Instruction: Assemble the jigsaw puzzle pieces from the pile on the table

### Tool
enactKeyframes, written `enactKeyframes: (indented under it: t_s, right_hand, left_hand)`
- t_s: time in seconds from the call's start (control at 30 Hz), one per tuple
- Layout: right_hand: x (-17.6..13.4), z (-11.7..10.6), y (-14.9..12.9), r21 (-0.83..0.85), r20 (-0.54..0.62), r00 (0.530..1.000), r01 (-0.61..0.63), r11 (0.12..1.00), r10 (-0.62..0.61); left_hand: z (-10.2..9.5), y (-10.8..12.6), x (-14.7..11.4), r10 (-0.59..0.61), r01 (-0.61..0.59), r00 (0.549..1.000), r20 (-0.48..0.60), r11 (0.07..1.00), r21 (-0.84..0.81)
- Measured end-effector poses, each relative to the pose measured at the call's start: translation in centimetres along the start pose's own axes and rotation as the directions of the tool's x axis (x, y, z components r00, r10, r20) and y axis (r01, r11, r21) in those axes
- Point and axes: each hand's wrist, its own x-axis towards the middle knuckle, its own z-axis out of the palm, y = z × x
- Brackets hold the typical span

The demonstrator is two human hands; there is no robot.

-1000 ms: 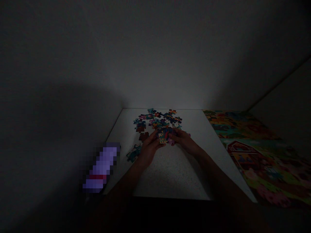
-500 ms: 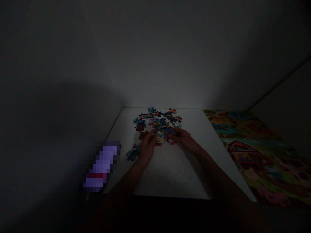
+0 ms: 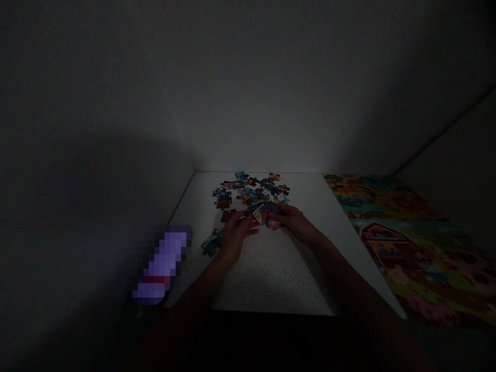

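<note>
My left hand (image 3: pixel 234 233) is closed on colourful puzzle pieces (image 3: pixel 257 213) at the middle of the white table. My right hand (image 3: pixel 292 221) grips a pink and dark blue puzzle piece (image 3: pixel 273 224) from the right, its thumb on top. The pieces in the two hands meet or overlap; in this dim light I cannot tell whether they are joined. Just beyond my fingers lies a loose cluster of puzzle pieces (image 3: pixel 253 196). A few teal pieces (image 3: pixel 211 243) sit left of my left wrist, and a brown piece (image 3: pixel 227 216) lies behind that hand.
The white tabletop (image 3: pixel 279 279) reaches a pale wall (image 3: pixel 256 113) at the back. Along the right lie colourful farm and animal pictures (image 3: pixel 418 258). At the left edge is a blurred-out, lit purple device (image 3: pixel 165 263). The whole place is dim.
The pieces between my hands have turned slightly and now show more of their printed face. Both hands stay in nearly the same place. The rest of the pieces look unchanged.
</note>
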Motion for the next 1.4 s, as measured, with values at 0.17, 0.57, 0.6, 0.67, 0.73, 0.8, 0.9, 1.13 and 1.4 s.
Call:
enactKeyframes:
  t_s: [0.17,0.57,0.6,0.67,0.73,0.8,0.9,1.13,1.4]
  right_hand:
    - [0.1,0.6,0.5,0.018,-0.018,1.000,0.009,1.000,-0.009]
    - [0.0,0.7,0.3,-0.280,0.165,0.975,0.190,0.941,-0.147]
    - [0.0,0.7,0.4,-0.295,0.179,0.970,0.211,0.932,-0.163]
    - [0.0,0.9,0.6,-0.321,0.194,0.965,0.233,0.918,-0.177]
    - [0.1,0.9,0.7,-0.324,0.196,0.963,0.240,0.915,-0.183]
    - [0.1,0.9,0.8,-0.305,0.196,0.963,0.238,0.922,-0.183]
    - [-0.1,0.7,0.3,-0.293,0.200,0.970,0.195,0.936,-0.140]
    - [-2.7,0.1,-2.9,-0.553,0.246,0.963,0.235,0.799,-0.113]
    - [-3.3,1.5,-2.1,-0.924,0.288,0.953,0.250,0.289,0.095]
  left_hand:
    - [0.0,-0.2,-0.1,0.004,-0.006,1.000,0.029,0.998,0.064]
    - [0.1,-1.0,0.1,0.102,-0.133,0.986,0.135,0.961,0.241]
    - [0.1,-1.1,0.1,0.108,-0.143,0.983,0.151,0.958,0.250]
    - [0.1,-1.1,0.1,0.114,-0.159,0.977,0.178,0.952,0.262]
    - [0.0,-1.1,0.1,0.113,-0.160,0.976,0.187,0.952,0.259]
    - [0.0,-1.2,0.2,0.107,-0.150,0.978,0.181,0.959,0.240]
    - [-0.1,-1.2,0.3,0.132,-0.172,0.977,0.170,0.953,0.250]
    - [-0.2,-1.4,-1.2,0.235,-0.344,0.934,0.268,0.796,0.499]
    - [-2.3,1.2,-0.9,0.423,-0.523,0.833,0.356,0.395,0.755]
